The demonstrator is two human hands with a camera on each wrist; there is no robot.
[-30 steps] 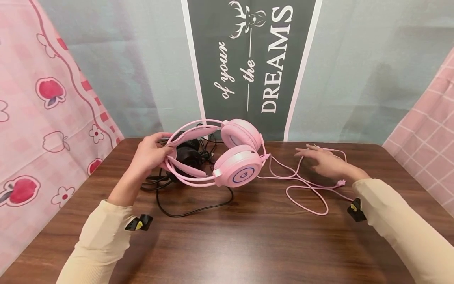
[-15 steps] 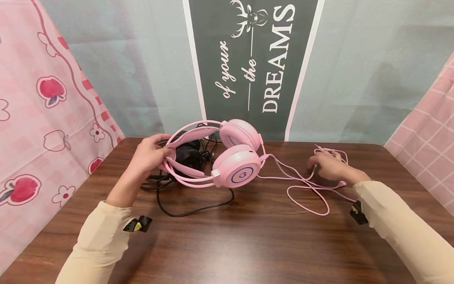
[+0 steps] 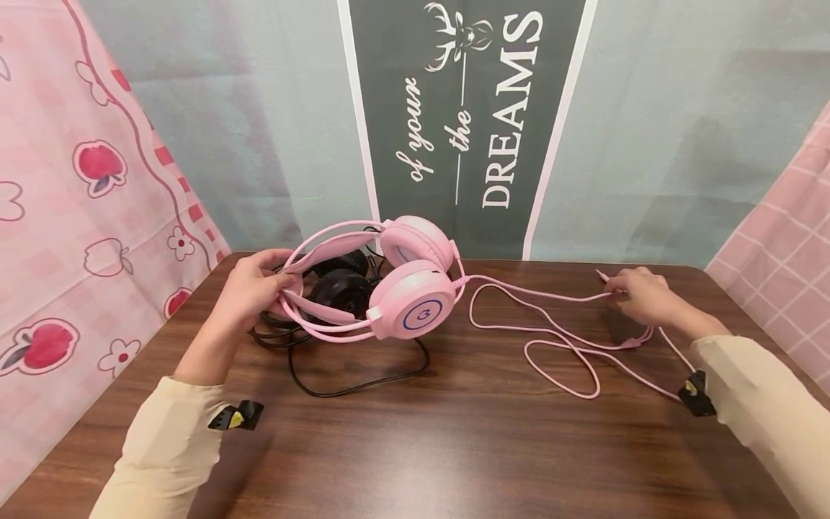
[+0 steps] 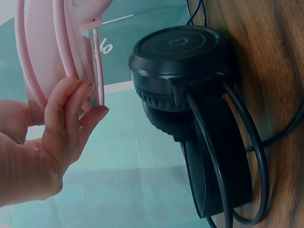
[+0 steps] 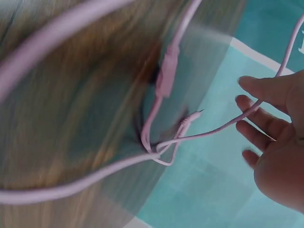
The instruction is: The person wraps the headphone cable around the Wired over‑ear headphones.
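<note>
My left hand (image 3: 254,290) grips the pink headphones (image 3: 424,306) by the headband and holds them above the table, ear cups toward the right. In the left wrist view, thumb and fingers pinch the band, with the black headphones (image 4: 175,52) lying just beside it. At the right, my right hand (image 3: 648,297) holds the pink cable (image 5: 61,189) low over the table; in the right wrist view the cable runs between thumb and bent fingers. A pink inline piece (image 5: 166,73) and a thin plug (image 5: 191,118) hang close by.
A black cable (image 3: 357,389) loops on the wooden table (image 3: 415,461) in front of the black headphones. Fabric with printed words (image 3: 454,130) hangs behind the table. Patterned pink cloths (image 3: 52,238) stand at both sides.
My right hand has curled its fingers round the pink cable and moved right, drawing one strand straighter. My left hand has shifted the pink headphones slightly left.
</note>
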